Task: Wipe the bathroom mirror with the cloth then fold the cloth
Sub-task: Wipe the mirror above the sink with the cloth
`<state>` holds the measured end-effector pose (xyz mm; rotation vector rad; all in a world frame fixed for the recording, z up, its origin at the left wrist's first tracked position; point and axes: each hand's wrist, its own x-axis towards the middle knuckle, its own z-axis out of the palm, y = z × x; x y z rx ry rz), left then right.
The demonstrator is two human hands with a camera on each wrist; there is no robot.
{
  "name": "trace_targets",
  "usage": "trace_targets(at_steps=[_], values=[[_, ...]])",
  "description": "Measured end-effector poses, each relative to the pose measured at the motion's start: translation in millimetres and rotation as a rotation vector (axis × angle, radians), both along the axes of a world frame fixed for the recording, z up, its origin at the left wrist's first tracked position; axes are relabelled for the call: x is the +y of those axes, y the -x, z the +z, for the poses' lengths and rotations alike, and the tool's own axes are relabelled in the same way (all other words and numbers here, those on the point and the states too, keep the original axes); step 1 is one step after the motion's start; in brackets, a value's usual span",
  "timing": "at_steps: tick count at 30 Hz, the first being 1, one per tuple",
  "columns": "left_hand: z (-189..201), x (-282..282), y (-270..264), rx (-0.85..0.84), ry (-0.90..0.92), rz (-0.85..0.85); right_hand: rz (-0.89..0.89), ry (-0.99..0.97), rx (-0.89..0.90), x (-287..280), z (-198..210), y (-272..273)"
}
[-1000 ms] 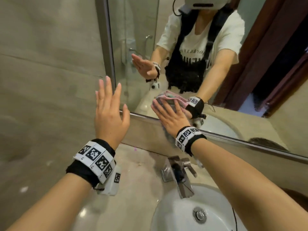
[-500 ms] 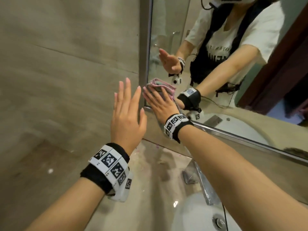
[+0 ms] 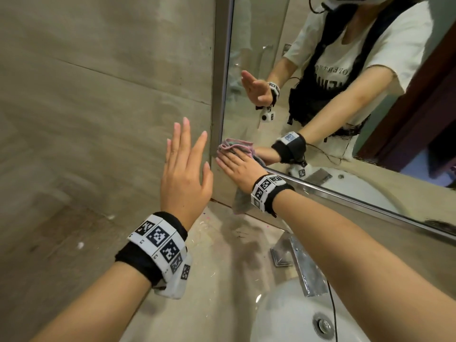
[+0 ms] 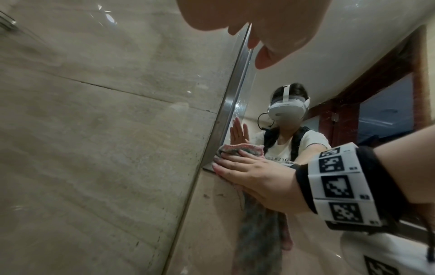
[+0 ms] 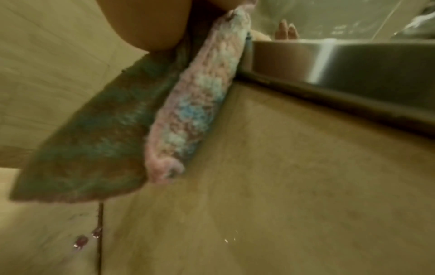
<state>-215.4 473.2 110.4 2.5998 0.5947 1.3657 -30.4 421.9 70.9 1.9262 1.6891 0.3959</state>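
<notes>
The mirror (image 3: 333, 149) hangs on the right, inside a metal frame. My right hand (image 3: 238, 166) lies flat with straight fingers, pressing a pink and blue-grey cloth (image 3: 237, 145) against the mirror's lower left corner. Part of the cloth hangs below the palm over the wall strip. The left wrist view shows the right hand (image 4: 249, 173) on the cloth (image 4: 259, 241). The right wrist view has the hanging cloth (image 5: 188, 111) close up and blurred. My left hand (image 3: 185, 164) is raised beside the frame, fingers straight, holding nothing.
A chrome faucet (image 3: 301, 265) stands over the white basin (image 3: 283, 314) at the lower right. The beige counter (image 3: 217, 255) runs under both arms. A tiled wall (image 3: 98, 119) fills the left. The mirror's metal frame (image 3: 222, 70) meets that wall.
My right hand has slid the cloth leftward along the mirror's bottom edge into the lower left corner. The left hand stays raised and open, and the view has turned left.
</notes>
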Motion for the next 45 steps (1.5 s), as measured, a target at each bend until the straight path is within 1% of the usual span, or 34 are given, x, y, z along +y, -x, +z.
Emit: trace_targets(at_steps=[4, 8, 10, 12, 14, 16, 17, 19, 20, 21, 23, 24, 27, 28, 31, 35, 39, 40, 42, 45], values=[[1.9, -6.2, 1.3, -0.001, -0.002, -0.026, 0.003, 0.028, 0.045, -15.1, 7.9, -2.6], [6.2, -17.8, -3.6, 0.0, 0.003, -0.065, -0.042, 0.003, 0.107, -50.9, 10.6, -8.9], [8.6, -28.6, -8.3, -0.002, 0.006, -0.104, -0.088, 0.035, 0.113, -79.6, 8.6, -17.7], [11.5, -42.5, -14.6, -0.007, 0.009, -0.148, -0.137, 0.023, 0.13, -111.4, 12.4, -21.5], [15.5, -59.9, -21.8, -0.01, 0.002, -0.189, -0.168, -0.026, 0.077, -146.9, 16.8, -20.6], [20.1, -80.3, -29.4, -0.015, -0.006, -0.219, -0.256, 0.021, 0.053, -188.4, 14.7, -26.4], [22.1, -91.7, -33.2, -0.014, -0.012, -0.232, -0.3, 0.016, 0.046, -209.1, 17.2, -26.8], [26.4, -118.0, -41.6, -0.003, -0.032, -0.266, -0.331, -0.018, 0.037, -250.0, 16.3, -32.3], [28.1, -131.9, -45.8, 0.004, -0.044, -0.281, -0.361, 0.025, 0.05, -270.2, 14.8, -37.5], [29.5, -146.3, -50.1, 0.01, -0.054, -0.292, -0.363, 0.018, 0.051, -290.5, 12.5, -43.9], [32.1, -176.8, -59.5, 0.015, -0.071, -0.309, -0.38, -0.048, 0.044, -331.0, 6.3, -53.3], [32.7, -193.2, -64.2, 0.017, -0.078, -0.314, -0.411, -0.059, 0.061, -350.3, 9.8, -53.8], [30.0, -245.6, -81.4, 0.024, -0.089, -0.322, -0.437, -0.17, 0.176, -413.1, 1.1, -69.5], [28.4, -263.7, -88.1, 0.029, -0.092, -0.333, -0.482, -0.179, 0.202, -434.9, 0.5, -70.5], [24.5, -316.2, -110.8, 0.037, -0.103, -0.369, -0.548, -0.302, 0.199, -497.3, -9.1, -82.3], [25.2, -374.6, -140.2, 0.035, -0.118, -0.436, -0.69, -0.371, 0.225, -563.3, -20.5, -97.9], [29.9, -411.2, -164.1, 0.042, -0.147, -0.475, -0.793, -0.552, 0.178, -609.6, -28.0, -111.0], [31.2, -416.9, -168.5, 0.044, -0.148, -0.479, -0.791, -0.556, 0.145, -617.3, -29.8, -115.3], [32.8, -426.3, -176.2, 0.053, -0.153, -0.478, -0.758, -0.559, 0.083, -624.5, -29.1, -123.8], [32.2, -434.6, -183.2, 0.059, -0.162, -0.464, -0.66, -0.582, 0.022, -611.2, -22.3, -133.7]])
